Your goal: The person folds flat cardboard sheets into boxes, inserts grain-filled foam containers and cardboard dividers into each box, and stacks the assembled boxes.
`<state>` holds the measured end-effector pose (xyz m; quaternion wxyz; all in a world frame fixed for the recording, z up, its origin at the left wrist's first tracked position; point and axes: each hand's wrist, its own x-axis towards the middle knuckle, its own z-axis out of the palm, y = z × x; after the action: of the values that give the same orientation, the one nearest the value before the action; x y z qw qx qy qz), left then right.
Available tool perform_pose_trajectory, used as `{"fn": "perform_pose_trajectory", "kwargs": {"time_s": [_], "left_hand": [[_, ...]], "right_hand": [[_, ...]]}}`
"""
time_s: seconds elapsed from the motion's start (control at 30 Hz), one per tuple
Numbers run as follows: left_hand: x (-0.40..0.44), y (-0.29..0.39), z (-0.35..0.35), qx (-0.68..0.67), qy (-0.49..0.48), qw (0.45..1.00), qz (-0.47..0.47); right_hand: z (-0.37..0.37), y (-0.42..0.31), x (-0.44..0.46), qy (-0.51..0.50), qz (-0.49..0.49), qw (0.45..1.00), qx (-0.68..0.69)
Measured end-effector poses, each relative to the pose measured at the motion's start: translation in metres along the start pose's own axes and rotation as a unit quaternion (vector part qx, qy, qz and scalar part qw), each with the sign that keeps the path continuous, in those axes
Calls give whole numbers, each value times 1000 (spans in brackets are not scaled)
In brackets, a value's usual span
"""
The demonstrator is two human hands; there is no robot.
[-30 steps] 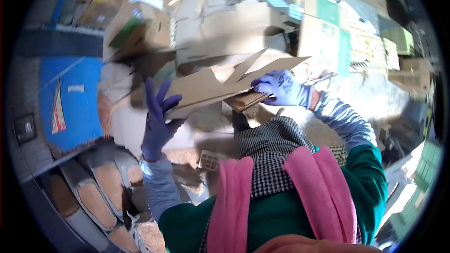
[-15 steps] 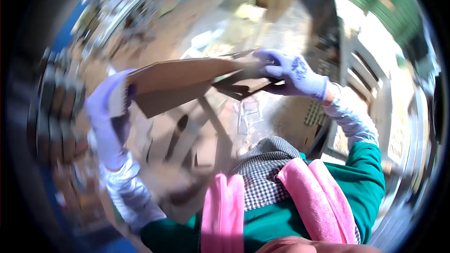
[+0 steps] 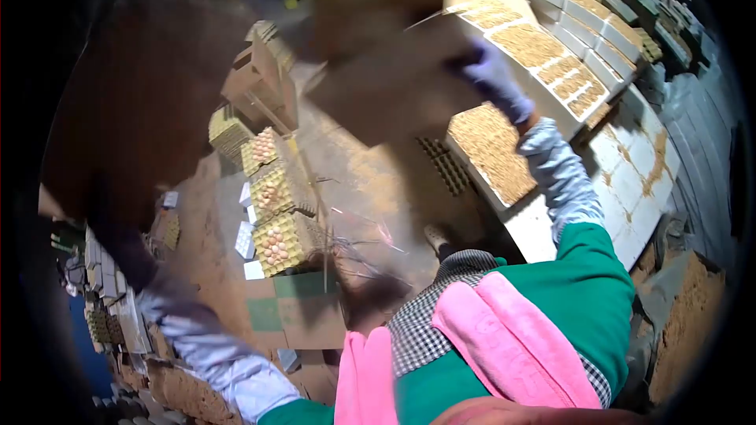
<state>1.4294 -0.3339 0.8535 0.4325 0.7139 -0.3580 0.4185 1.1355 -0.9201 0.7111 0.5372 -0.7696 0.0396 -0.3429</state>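
A brown cardboard carton is held up in front of me, its panels blurred by motion. One large dark panel fills the upper left, and a smaller panel is at top centre; whether they are joined I cannot tell. My right hand, in a light purple glove, is closed on the right edge of the smaller panel. At the lower edge of the large panel, my left hand is in deep shadow and gripping it, its fingers mostly hidden.
To the right stand white foam boxes filled with a tan, grainy material, beside a white surface. Stacked egg trays with eggs are left of centre. Behind them is an upright open carton. Pink and pale strips litter the floor.
My view has swung round to egg trays and foam boxes. The cardboard has spread wider and is higher in view, with both hands still on it.
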Motion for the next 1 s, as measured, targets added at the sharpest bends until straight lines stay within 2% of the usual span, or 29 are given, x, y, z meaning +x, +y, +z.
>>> {"fn": "perform_pose_trajectory", "kwargs": {"time_s": [0.07,0.13,0.2,0.23,0.27,0.33,0.37,0.4,0.43,0.47,0.5,0.53,0.57,0.63,0.67,0.7,0.73,0.77,0.8,0.83,0.87,0.9,0.97,1.0], "left_hand": [[34,-8,61,-65,-14,997,-44],[57,-17,120,-131,-36,988,-77],[77,-29,185,-187,-74,973,-110],[84,-33,215,-209,-94,965,-126],[88,-36,247,-229,-130,956,-131],[94,-45,317,-288,-237,920,-119],[83,23,351,-379,-190,864,-272],[73,97,384,-466,-95,779,-409],[60,55,446,-449,-177,854,-194],[56,120,462,-402,-205,857,-250],[41,134,516,-470,-195,800,-317],[27,149,568,-531,-173,736,-383],[20,197,585,-496,-180,715,-459],[-26,251,706,-557,-94,705,-427],[-49,263,753,-637,-263,600,-407],[-62,285,765,-546,-347,609,-460],[-74,306,775,-453,-434,598,-498],[-99,311,784,-408,-392,721,-401],[-102,301,768,-439,-367,743,-348],[-103,291,750,-468,-341,761,-293],[-81,255,690,-578,-333,686,-290],[-89,226,667,-574,-290,720,-261],[-127,160,641,-513,-231,799,-212],[-142,126,614,-439,-283,809,-268]], "right_hand": [[-45,21,17,98,20,987,123],[-87,40,32,174,30,966,188],[-126,52,48,263,16,955,140],[-158,66,59,279,25,953,117],[-188,85,70,278,-16,951,132],[-258,125,94,302,2,940,158],[-287,133,105,325,92,923,181],[-318,143,117,346,179,897,209],[-340,160,109,228,68,961,-144],[-362,178,102,212,-87,847,-479],[-344,161,115,320,-50,872,-367],[-328,151,108,308,-119,834,-442],[-313,142,101,304,-187,780,-513],[-231,98,108,313,-275,745,-520],[-209,92,109,327,-242,720,-562],[-161,81,116,348,-228,826,-381],[-116,69,122,353,-201,895,-186],[-92,70,119,310,-186,920,-150],[-73,79,110,268,-169,942,-115],[-51,92,96,241,-110,964,-39],[-30,105,81,211,-45,976,37],[-12,114,71,132,48,989,41],[32,130,72,9,218,972,84],[54,136,77,-32,295,947,122]]}}
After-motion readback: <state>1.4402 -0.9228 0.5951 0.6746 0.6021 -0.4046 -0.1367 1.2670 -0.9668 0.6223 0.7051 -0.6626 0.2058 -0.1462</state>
